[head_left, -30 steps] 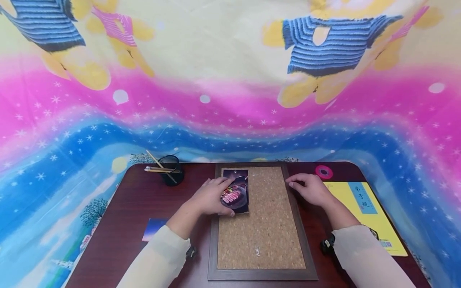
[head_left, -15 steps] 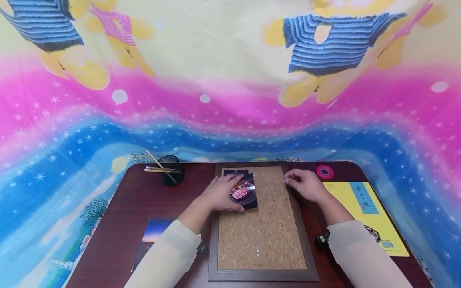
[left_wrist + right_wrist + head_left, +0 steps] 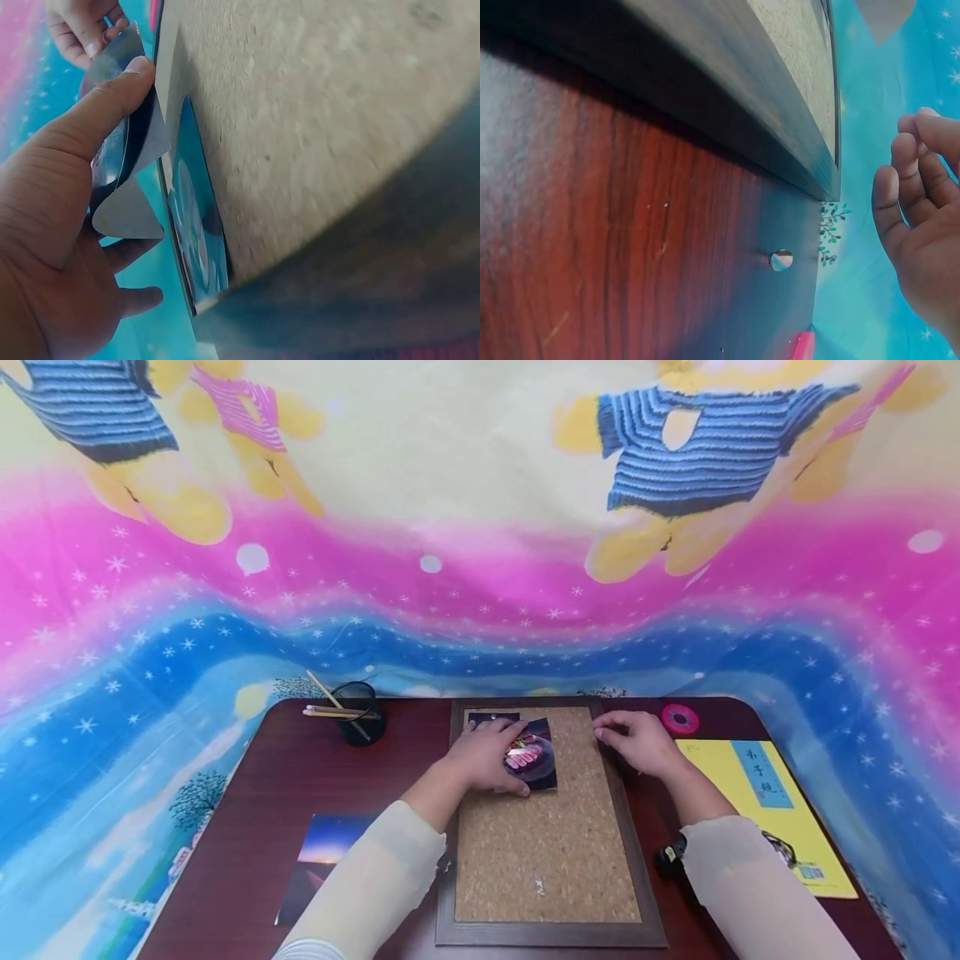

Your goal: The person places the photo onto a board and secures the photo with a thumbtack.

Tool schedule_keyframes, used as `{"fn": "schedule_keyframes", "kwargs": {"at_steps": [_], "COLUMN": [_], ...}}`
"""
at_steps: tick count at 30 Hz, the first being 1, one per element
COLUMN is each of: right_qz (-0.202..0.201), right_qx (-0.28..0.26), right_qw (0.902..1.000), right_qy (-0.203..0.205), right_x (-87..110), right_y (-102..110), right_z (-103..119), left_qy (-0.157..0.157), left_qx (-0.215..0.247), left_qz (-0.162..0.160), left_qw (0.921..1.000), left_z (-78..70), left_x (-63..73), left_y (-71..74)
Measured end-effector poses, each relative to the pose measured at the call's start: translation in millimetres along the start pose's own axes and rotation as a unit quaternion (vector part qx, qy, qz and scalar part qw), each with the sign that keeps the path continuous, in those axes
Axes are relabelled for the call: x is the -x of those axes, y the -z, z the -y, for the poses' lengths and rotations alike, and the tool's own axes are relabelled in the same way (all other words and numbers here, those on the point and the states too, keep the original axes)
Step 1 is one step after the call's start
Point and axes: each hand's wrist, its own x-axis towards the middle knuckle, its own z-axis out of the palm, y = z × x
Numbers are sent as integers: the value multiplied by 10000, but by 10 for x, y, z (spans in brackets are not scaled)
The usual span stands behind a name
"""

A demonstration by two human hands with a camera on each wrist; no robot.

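My left hand (image 3: pixel 487 756) holds a glossy photo (image 3: pixel 542 768) of food on a dark plate over the upper part of the corkboard (image 3: pixel 547 843). In the left wrist view, my thumb lies across the photo's face, and the sheet is bent and raised off the board. Another dark photo (image 3: pixel 199 217) lies flat in the board's upper left corner, partly hidden by my left hand in the head view. Beside the board's upper right frame is my right hand (image 3: pixel 637 743), thumb and forefinger tips together. I cannot tell whether something tiny is between them.
A black mesh cup (image 3: pixel 362 718) with pencils stands at the back left. A sunset photo (image 3: pixel 318 860) lies left, partly under my sleeve. To the right are a pink roll (image 3: pixel 680 719) and a yellow booklet (image 3: pixel 761 814). A shiny tack-like disc (image 3: pixel 781 260) sits on the tabletop.
My left hand has moved right with the food photo, off most of the photo in the corner. More of the sunset photo shows. My right hand stays nearly in place.
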Motion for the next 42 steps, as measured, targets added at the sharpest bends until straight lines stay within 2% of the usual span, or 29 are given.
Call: {"fn": "schedule_keyframes", "kwargs": {"at_steps": [12, 18, 28, 38, 42], "right_qz": [-26, -50, -97, -74, -16], "right_qx": [164, 186, 91, 115, 99], "right_qw": [9999, 9998, 9999, 9999, 9999], "right_qy": [-2, 56, 71, 34, -12], "right_x": [-67, -112, -176, -238, -270], "right_y": [-49, -47, -60, -79, -94], "right_z": [44, 35, 24, 56, 58], "left_qy": [61, 190, 148, 69, 76], "left_qx": [-13, -78, 27, 371, 640], "left_qz": [261, 264, 206, 312, 316], "left_qw": [9996, 9994, 9997, 9988, 9974], "left_z": [-219, -248, -345, -311, -294], "left_x": [-264, -342, -437, -518, -545], "left_y": [-4, -38, -57, -126, -159]}}
